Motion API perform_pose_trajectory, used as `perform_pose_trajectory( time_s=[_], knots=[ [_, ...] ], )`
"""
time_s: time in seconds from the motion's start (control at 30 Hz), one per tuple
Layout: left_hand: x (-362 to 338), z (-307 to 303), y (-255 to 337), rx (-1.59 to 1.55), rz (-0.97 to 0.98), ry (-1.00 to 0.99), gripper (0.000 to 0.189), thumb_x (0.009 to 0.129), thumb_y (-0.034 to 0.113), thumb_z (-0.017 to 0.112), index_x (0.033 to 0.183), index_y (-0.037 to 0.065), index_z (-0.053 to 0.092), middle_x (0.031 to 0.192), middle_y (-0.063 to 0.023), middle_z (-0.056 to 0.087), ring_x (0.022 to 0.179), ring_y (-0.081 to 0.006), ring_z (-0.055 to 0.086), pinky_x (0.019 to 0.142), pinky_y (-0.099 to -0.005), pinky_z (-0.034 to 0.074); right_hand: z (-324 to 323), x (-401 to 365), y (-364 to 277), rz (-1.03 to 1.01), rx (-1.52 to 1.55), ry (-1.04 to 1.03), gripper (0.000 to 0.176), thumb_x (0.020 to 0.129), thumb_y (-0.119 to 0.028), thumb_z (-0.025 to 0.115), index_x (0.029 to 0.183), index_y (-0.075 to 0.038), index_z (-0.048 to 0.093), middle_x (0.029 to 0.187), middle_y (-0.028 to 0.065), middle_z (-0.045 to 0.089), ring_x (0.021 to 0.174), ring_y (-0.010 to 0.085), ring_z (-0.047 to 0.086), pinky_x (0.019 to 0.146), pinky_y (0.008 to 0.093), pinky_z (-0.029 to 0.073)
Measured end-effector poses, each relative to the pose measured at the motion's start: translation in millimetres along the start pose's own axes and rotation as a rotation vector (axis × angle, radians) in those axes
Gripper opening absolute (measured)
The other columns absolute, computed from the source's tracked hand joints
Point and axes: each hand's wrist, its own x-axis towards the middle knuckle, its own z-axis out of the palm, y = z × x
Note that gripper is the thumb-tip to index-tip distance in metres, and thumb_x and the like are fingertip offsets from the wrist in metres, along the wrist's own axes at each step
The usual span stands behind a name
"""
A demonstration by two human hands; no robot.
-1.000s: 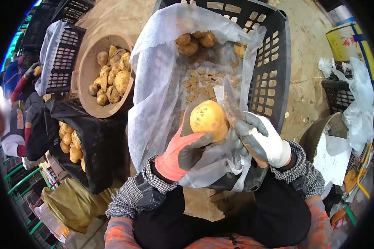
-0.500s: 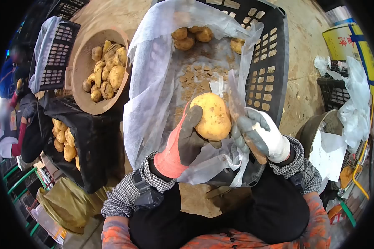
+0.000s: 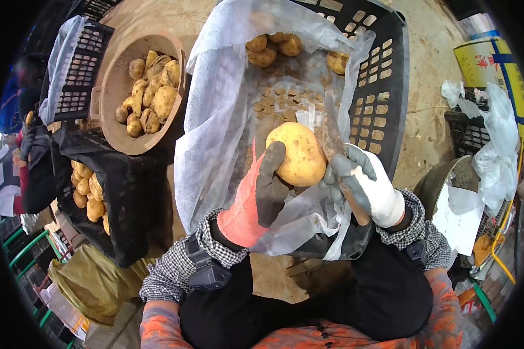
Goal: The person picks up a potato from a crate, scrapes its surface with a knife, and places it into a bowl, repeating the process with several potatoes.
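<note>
A large yellow potato (image 3: 298, 156) is gripped by my left hand (image 3: 265, 189), in a red and dark-grey glove, thumb on the potato's left side. My right hand (image 3: 364, 186), in a white and grey glove, is closed round a dirt-covered knife (image 3: 332, 131), its blade pointing up just right of the potato. Both are above a black crate (image 3: 390, 75) lined with white sheeting (image 3: 209, 116). In the crate lie several potatoes (image 3: 264, 55) at the far end and brown crumbs of soil (image 3: 276, 104).
At the left, a brown basin (image 3: 113, 125) holds several misshapen potatoes. Below it a black-lined crate (image 3: 137, 203) holds more. A person (image 3: 23, 168) is at the far left. A round container (image 3: 431, 186) and plastic bags (image 3: 498, 145) are on the right.
The view has shifted slightly. The potato and knife remain in my hands, close together, with the potato turned slightly. The person at the left has moved their hands.
</note>
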Motion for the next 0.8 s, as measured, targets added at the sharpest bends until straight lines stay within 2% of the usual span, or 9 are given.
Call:
perform_pose_trajectory(
  time_s=[0.07,0.17,0.23,0.33,0.57,0.67,0.73,0.77,0.8],
  knots=[
    [-0.5,0.5,1.5,-0.071,0.070,-0.014,0.040,0.103,0.031,0.030,0.127,0.002,0.042,0.122,-0.0131,0.051,0.107,-0.0198,0.057,0.089,-0.0339,0.049,-0.7,-0.8,-0.6,-0.054,0.255,-0.112,0.028,0.093,-0.025,0.051,0.090,0.002,0.055,0.084,0.0101,0.063,0.074,0.0114,0.058,0.067,0.0254,0.047],
    [-0.6,-12.6,3.0,0.246,-0.128,-0.041,0.038,0.100,0.027,0.042,0.125,0.000,0.046,0.122,-0.0146,0.054,0.108,-0.0206,0.057,0.090,-0.0344,0.048,-0.4,-4.6,-10.2,-0.055,0.363,-0.113,0.032,0.097,-0.030,0.048,0.090,0.000,0.056,0.082,0.0079,0.062,0.071,0.0123,0.057,0.065,0.0257,0.047],
    [-4.9,-15.5,6.9,0.671,0.180,-0.131,0.035,0.093,0.013,0.054,0.123,-0.003,0.048,0.121,-0.0173,0.055,0.110,-0.0241,0.057,0.091,-0.0349,0.047,5.2,-2.1,-10.2,-0.119,0.253,-0.061,0.039,0.100,-0.039,0.039,0.083,-0.005,0.049,0.073,0.0093,0.057,0.057,0.0140,0.054,0.054,0.0255,0.044],
    [-2.2,-25.1,-7.5,0.971,0.456,-0.135,0.043,0.081,0.004,0.066,0.120,-0.004,0.050,0.118,-0.0174,0.055,0.108,-0.0276,0.056,0.091,-0.0357,0.046,1.5,-1.4,-9.9,-0.155,0.309,-0.095,0.038,0.099,-0.036,0.046,0.089,-0.001,0.056,0.082,0.0084,0.062,0.071,0.0143,0.058,0.064,0.0265,0.047],
    [2.3,-14.1,-3.1,0.915,0.330,-0.132,0.050,0.074,0.008,0.075,0.115,-0.005,0.051,0.110,-0.0161,0.052,0.100,-0.0294,0.054,0.088,-0.0360,0.045,1.5,-4.9,-9.0,-0.118,0.417,-0.075,0.035,0.098,-0.034,0.046,0.087,-0.002,0.054,0.080,0.0096,0.060,0.070,0.0159,0.058,0.063,0.0268,0.047],
    [1.4,-16.9,-8.0,0.843,0.390,-0.230,0.047,0.075,0.008,0.074,0.114,-0.003,0.051,0.109,-0.0153,0.052,0.101,-0.0288,0.054,0.088,-0.0338,0.046,0.8,-3.1,-6.6,-0.196,0.341,-0.046,0.039,0.101,-0.037,0.036,0.084,-0.004,0.047,0.070,0.0093,0.055,0.056,0.0166,0.055,0.054,0.0260,0.047],
    [7.7,-12.3,-4.4,0.274,-0.150,-0.237,0.066,0.078,0.018,0.075,0.129,-0.001,0.038,0.121,-0.0131,0.052,0.110,-0.0218,0.055,0.096,-0.0345,0.043,0.1,-4.4,-10.3,-0.185,0.298,0.007,0.039,0.101,-0.038,0.037,0.084,-0.004,0.047,0.068,0.0086,0.053,0.053,0.0163,0.052,0.050,0.0267,0.045],
    [-2.5,-3.7,1.6,-0.190,-0.450,-0.071,0.063,0.080,0.011,0.069,0.134,0.003,0.037,0.133,-0.0094,0.045,0.120,-0.0174,0.048,0.101,-0.0338,0.039,0.2,-5.3,-11.5,-0.188,0.296,0.001,0.039,0.101,-0.038,0.037,0.084,-0.004,0.047,0.068,0.0086,0.053,0.053,0.0163,0.052,0.050,0.0267,0.045],
    [-3.4,-1.6,3.2,-0.188,-0.442,-0.066,0.063,0.080,0.011,0.069,0.134,0.003,0.037,0.133,-0.0094,0.045,0.120,-0.0174,0.048,0.101,-0.0338,0.039,0.7,-6.2,-12.5,-0.174,0.334,0.046,0.038,0.100,-0.036,0.039,0.083,-0.003,0.048,0.069,0.0090,0.054,0.055,0.0159,0.053,0.052,0.0267,0.045]
  ],
)
